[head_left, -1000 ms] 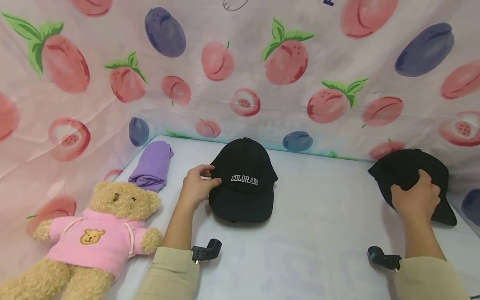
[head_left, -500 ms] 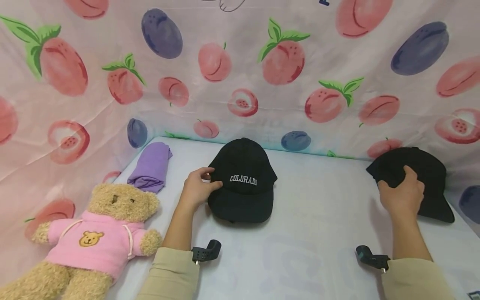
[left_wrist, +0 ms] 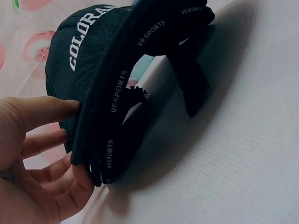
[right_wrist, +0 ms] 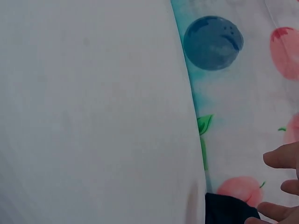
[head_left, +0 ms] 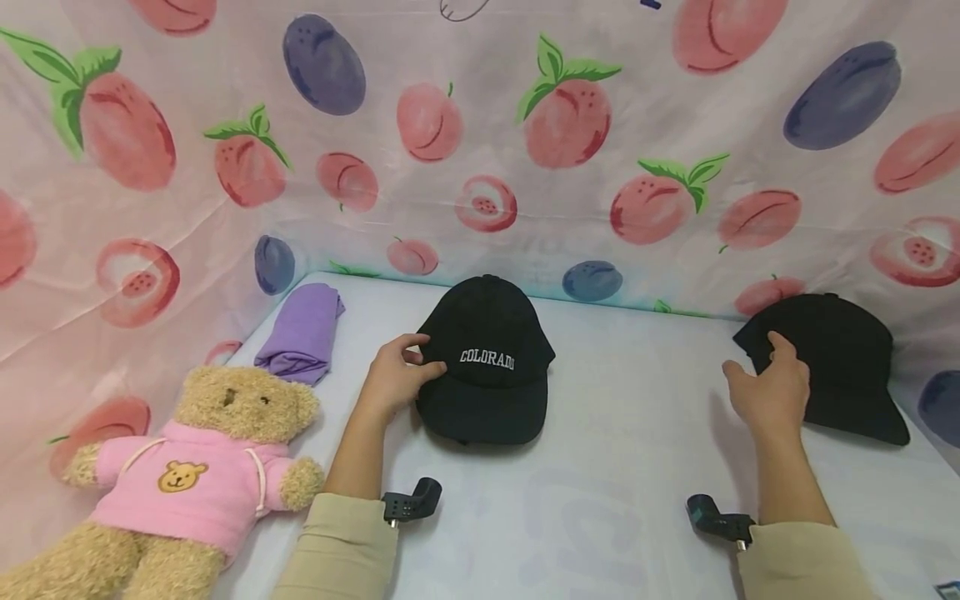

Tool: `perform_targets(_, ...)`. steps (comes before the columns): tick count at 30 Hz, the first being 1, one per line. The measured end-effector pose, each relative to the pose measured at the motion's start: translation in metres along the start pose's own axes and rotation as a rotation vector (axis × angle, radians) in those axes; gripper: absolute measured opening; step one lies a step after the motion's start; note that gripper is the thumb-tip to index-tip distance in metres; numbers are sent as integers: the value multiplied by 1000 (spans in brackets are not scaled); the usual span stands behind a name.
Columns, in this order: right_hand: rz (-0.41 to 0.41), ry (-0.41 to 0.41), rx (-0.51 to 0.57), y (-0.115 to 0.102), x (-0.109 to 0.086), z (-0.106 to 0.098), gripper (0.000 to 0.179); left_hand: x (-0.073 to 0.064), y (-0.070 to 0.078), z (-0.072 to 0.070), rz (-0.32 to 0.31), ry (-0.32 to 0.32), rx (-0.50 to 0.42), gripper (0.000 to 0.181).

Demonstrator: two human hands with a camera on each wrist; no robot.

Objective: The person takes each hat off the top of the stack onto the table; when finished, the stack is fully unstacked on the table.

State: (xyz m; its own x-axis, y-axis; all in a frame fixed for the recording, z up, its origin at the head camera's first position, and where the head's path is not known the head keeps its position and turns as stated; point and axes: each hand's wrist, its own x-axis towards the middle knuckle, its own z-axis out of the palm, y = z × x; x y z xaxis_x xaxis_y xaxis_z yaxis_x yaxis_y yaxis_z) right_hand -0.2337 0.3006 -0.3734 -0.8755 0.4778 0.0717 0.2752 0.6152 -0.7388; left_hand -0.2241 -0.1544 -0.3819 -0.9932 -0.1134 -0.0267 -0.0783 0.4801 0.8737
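A black cap (head_left: 487, 321) lettered COLORADO in white lies on the white surface, its brim toward me. My left hand (head_left: 395, 375) grips its left edge between thumb and fingers. In the left wrist view the cap (left_wrist: 93, 60) is tipped so that its inside bands printed VESPORTS show, and the fingers curl round the edge. A second black cap (head_left: 847, 358) rests at the far right, brim to the right. My right hand (head_left: 772, 387) hovers at the left of that cap with relaxed fingers, holding nothing, and overlaps it in the head view.
A teddy bear (head_left: 183, 475) in a pink hoodie lies at the left. Behind it is a rolled purple cloth (head_left: 303, 333). A fruit-printed curtain (head_left: 480, 100) rises at the back and left of the white surface (head_left: 637, 450).
My right hand has come off the right cap and moved left. My left hand stays on the COLORADO cap. Both caps stay in place apart from a slight view shift.
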Motion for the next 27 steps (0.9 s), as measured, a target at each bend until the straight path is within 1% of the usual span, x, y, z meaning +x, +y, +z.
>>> perform_targets(5, -23, -39, 8, -7, -3, 8, 77, 0, -1, 0, -7, -1, -5, 61)
perform_targets(13, -44, -61, 0, -14, -10, 17, 74, 0, 0, 0, -4, 1, -1, 61)
perform_targets(18, -58, -84, 25, -17, -14, 21, 72, 1, 0, 0, 1, -2, 8, 61)
perform_targets(23, -84, -96, 34, -21, -18, 24, 71, 1, -1, -1, -1, -5, 10, 60)
perform_targets(27, -121, -100, 30, -26, -22, 26, 70, 1, 0, 0, -1, -10, 13, 60)
